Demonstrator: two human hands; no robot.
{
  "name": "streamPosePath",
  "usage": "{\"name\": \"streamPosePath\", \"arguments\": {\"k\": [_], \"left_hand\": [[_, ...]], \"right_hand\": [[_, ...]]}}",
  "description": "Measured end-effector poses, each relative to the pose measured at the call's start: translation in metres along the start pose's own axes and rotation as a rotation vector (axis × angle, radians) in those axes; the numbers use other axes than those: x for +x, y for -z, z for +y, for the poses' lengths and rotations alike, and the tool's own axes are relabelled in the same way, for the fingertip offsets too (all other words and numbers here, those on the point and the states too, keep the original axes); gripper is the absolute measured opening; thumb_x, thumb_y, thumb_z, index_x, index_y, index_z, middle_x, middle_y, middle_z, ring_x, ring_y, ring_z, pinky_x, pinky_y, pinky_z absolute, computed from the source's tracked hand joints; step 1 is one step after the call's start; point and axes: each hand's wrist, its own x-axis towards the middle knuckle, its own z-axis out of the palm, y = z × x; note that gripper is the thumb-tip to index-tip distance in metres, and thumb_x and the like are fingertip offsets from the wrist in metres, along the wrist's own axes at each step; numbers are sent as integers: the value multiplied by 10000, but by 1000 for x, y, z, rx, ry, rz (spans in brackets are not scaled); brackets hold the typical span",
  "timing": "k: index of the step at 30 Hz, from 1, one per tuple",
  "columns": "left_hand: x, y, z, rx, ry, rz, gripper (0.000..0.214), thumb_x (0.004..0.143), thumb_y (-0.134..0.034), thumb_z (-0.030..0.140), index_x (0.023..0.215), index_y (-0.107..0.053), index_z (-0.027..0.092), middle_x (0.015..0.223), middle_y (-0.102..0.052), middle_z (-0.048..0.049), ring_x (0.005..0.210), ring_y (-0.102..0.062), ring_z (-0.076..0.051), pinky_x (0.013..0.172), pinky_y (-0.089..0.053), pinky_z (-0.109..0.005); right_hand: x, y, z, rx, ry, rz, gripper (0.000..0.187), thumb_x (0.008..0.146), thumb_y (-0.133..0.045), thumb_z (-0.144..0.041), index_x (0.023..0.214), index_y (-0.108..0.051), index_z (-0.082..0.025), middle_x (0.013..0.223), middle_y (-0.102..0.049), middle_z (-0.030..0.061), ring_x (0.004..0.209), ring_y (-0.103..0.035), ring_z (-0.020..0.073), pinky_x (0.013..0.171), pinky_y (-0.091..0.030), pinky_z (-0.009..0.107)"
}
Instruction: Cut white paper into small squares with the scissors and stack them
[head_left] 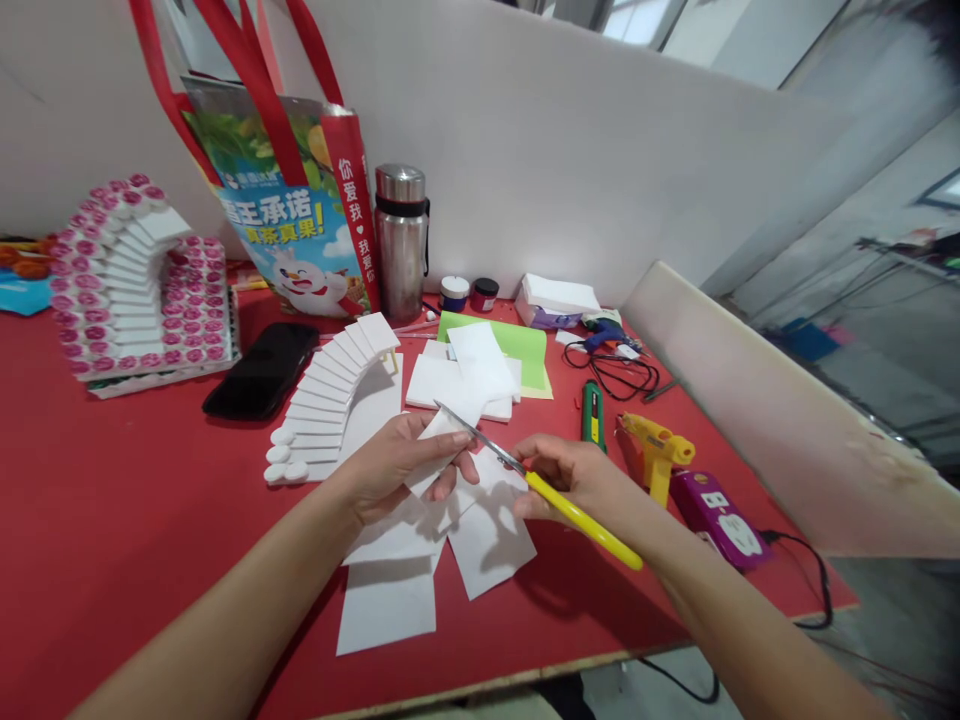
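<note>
Currently: white paper piece [427,474] pinched in left hand [388,462] above loose sheets [390,602], scissors [581,517] gripped in right hand [566,472], cutting apparently unfinished; curved stairs [322,398] seemingly assembled, white discs [277,454] at foot only.

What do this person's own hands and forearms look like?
The left hand and right hand are gloveless; the left forearm and right forearm are bare up to the picture's edge, with no sleeve, watch or bracelet showing.
</note>
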Motion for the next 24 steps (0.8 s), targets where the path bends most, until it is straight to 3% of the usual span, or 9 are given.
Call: {"name": "streamPosePath", "arguments": {"k": [5, 8, 10, 13, 15, 18, 20, 24], "left_hand": [[-1, 4, 2, 3, 20, -26, 265, 869, -780, 367, 858, -721, 109, 789, -765, -100, 522, -638, -114, 481, -454, -204], [-1, 7, 7, -49, -45, 84, 369, 889, -737, 460, 848, -743, 93, 855, -768, -119, 685, -697, -147, 649, -558, -227], [-1, 9, 11, -101, -77, 166, 471, 901, -681, 546, 911, -764, 83, 949, -767, -135, 773, -699, -170, 725, -584, -261], [0, 13, 11, -63, -70, 227, 597, 888, -621, 646, 1041, -762, 87, 999, -756, -141, 790, -687, -209, 681, -580, -309], [2, 15, 8, 105, -120, 265, 550, 881, -652, 614, 1098, -749, 117, 1014, -753, -125, 830, -690, -221, 696, -559, -305], [5, 17, 0, 435, -310, 317, 351, 873, -726, 435, 1109, -735, 175, 1144, -729, -99, 1037, -676, -235, 857, -532, -310], [8, 18, -4, 570, -425, 337, 273, 887, -703, 358, 1096, -730, 186, 1203, -703, -96, 1133, -645, -242, 955, -508, -342], [8, 18, -6, 582, -565, 428, 218, 928, -629, 314, 1075, -724, 184, 1185, -693, -98, 1140, -642, -245, 1004, -509, -400]], "right_hand": [[-6, -2, 3, 33, 25, 46, 499, 711, -830, -584, 956, -630, -198, 584, -434, -77, 511, -357, 98, 474, -273, 236], [-8, 1, -1, -38, 8, 215, 465, 787, -763, -591, 1016, -604, -219, 565, -474, -76, 441, -411, 116, 454, -313, 257], [-5, 6, -3, -270, -1, 389, 384, 855, -709, -537, 1049, -606, -222, 621, -577, -31, 505, -530, 162, 508, -379, 281], [6, 14, -1, -809, -136, 548, 274, 948, -584, -388, 1109, -624, -169, 788, -710, 100, 754, -691, 277, 631, -434, 333], [16, 15, 5, -1070, -280, 537, 274, 969, -508, -321, 1106, -620, -113, 822, -728, 175, 819, -728, 343, 639, -442, 358], [27, 14, 15, -1207, -410, 515, 254, 975, -457, -269, 1057, -618, -90, 831, -731, 208, 832, -753, 362, 630, -456, 358], [30, 13, 18, -1218, -435, 504, 246, 980, -460, -270, 1047, -624, -100, 849, -737, 193, 851, -760, 345, 638, -467, 342], [30, 15, 7, -1237, -404, 440, 277, 996, -491, -326, 1043, -657, -109, 935, -742, 183, 889, -752, 322, 653, -483, 331]]}}
